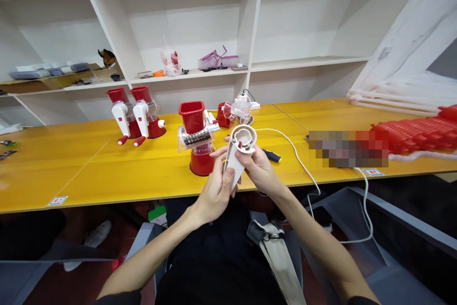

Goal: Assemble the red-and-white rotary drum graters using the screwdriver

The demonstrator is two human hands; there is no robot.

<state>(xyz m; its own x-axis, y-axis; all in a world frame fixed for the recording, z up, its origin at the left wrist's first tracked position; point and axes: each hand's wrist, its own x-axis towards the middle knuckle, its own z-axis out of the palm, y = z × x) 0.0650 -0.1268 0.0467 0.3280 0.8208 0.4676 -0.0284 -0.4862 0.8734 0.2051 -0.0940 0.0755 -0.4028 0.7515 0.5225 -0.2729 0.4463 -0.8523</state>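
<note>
Both hands hold a white plastic crank handle [233, 164] just above the table's front edge. Its wide round end, with a toothed ring inside and a small red piece at the rim, faces up. My left hand [216, 188] grips the narrow arm from the left, thumb on top. Around the round end, my right hand [263, 172] closes from the right with its thumb pressed near the red piece. Just beyond my left hand stands a rotary grater [202, 160] with a red hopper, a clear housing, a metal drum and a red base; no crank shows on it.
Two red-and-white rotary graters [146, 112] with cranks stand at the back left. Behind my hands are grater parts [235, 112] and a dark-and-yellow tool handle [272, 155]. A white cable [296, 152] crosses the table [89, 172]. Red plastic parts [414, 129] are heaped at right.
</note>
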